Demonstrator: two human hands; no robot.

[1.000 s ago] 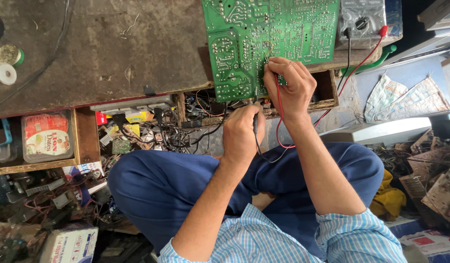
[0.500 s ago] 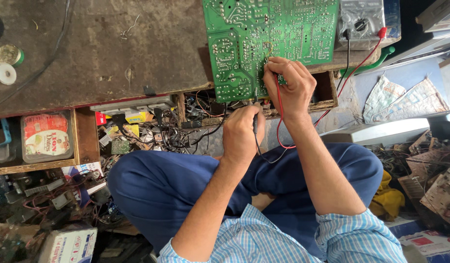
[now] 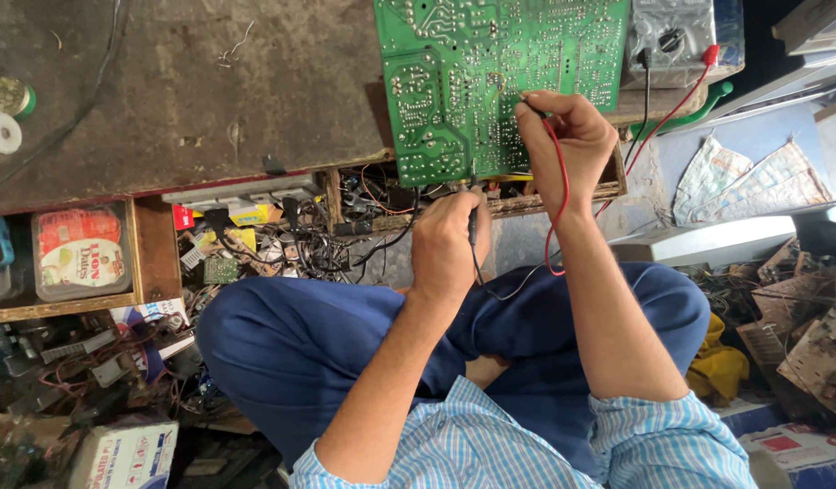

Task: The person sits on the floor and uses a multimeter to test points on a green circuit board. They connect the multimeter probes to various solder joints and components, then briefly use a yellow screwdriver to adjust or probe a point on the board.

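Observation:
A green circuit board [image 3: 454,63] lies solder side up on a worn workbench [image 3: 164,100]. My right hand [image 3: 567,140] pinches a red-wired test probe [image 3: 554,154] with its tip on the middle of the board. My left hand [image 3: 449,244] grips a black-wired test probe [image 3: 473,222] whose tip touches the board's near edge. Both wires lead toward a meter [image 3: 671,32] at the board's right.
An open drawer [image 3: 282,235] under the bench holds tangled wires and parts. A plastic box [image 3: 78,254] sits in a wooden tray at left. Solder spools [image 3: 6,113] lie on the bench's left. Scrap boards [image 3: 798,335] and papers pile at right. My blue-trousered legs are crossed below.
My right hand has shifted slightly with the red probe on the board. The left hand stays at the board's near edge.

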